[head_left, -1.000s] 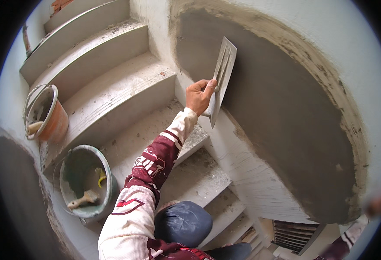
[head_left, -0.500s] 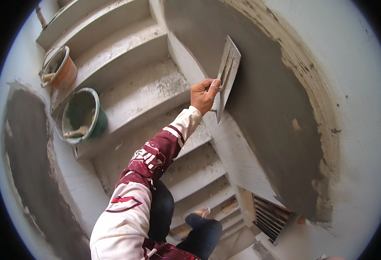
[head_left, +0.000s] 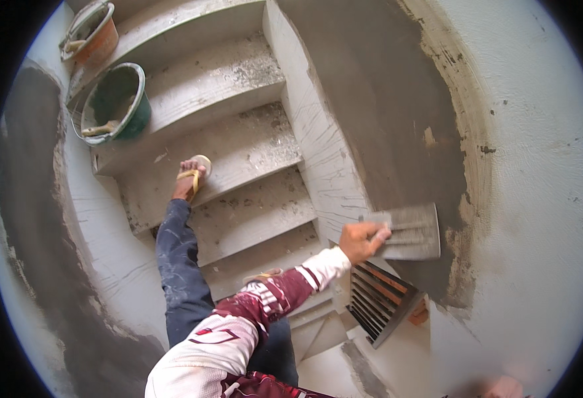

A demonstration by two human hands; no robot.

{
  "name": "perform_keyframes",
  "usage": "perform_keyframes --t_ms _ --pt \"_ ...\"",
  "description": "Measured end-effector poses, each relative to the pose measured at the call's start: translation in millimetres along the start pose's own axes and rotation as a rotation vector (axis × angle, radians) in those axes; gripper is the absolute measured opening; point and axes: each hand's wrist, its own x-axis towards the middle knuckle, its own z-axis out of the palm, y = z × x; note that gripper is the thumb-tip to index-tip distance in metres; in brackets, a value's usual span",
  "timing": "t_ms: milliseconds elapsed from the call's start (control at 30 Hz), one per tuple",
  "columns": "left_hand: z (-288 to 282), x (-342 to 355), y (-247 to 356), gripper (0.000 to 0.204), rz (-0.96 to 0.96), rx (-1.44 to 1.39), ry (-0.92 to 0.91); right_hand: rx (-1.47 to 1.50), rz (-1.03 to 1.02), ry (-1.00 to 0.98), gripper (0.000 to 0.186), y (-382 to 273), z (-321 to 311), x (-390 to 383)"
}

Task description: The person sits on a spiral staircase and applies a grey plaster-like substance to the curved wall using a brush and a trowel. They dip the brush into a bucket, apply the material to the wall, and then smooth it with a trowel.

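Note:
My left hand (head_left: 363,241) is closed round the handle of a grey plastering float (head_left: 412,232), a flat rectangular plate with ribs on its back. The float lies against or close to the dark grey plaster (head_left: 404,126) on the right wall, near the plaster's lower end. Motion blurs the plate a little. At the bottom right rim, beside the pale wall, part of my right hand (head_left: 504,386) shows as a smear; its fingers are not clear.
Dusty stair steps (head_left: 238,139) rise toward the top. My left foot in a yellow sandal (head_left: 192,178) stands on one. At their left end sit a green bucket (head_left: 142,116) and an orange bucket (head_left: 102,45), each holding a tool. A slatted vent (head_left: 379,302) is below the float.
My left hand has swept the float down along the right wall, and the plate has turned from upright to nearly level. The view has shifted; my left foot now shows on a step.

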Motion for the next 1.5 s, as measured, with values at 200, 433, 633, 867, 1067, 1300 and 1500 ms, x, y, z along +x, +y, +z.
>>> perform_keyframes --t_ms 200,433,633,867,1067,1300,1500 --pt "54 -136 35 0.023 0.029 -0.078 -0.359 -0.137 0.027 -0.064 0.052 -4 -5 2" --pt "-30 -59 4 0.031 -0.532 -0.214 0.032 -0.216 0.060 -0.093 0.054 -5 -10 9" --pt "-107 67 -46 0.038 -0.247 -0.167 0.374 -0.238 0.084 -0.102 0.056 -4 -4 7" --pt "-129 150 -13 0.038 -0.212 -0.274 0.408 -0.295 0.107 -0.146 0.059 -2 5 -1" --pt "-155 190 -27 0.036 -0.242 -0.405 0.410 -0.326 0.113 -0.171 0.061 -8 19 -6" --pt "-134 215 -61 0.041 -0.318 -0.175 0.538 -0.358 0.131 -0.229 0.062 -11 35 -13" --pt "-129 243 -57 0.047 -0.376 -0.068 0.596 -0.383 0.145 -0.265 0.062 -20 43 -20"
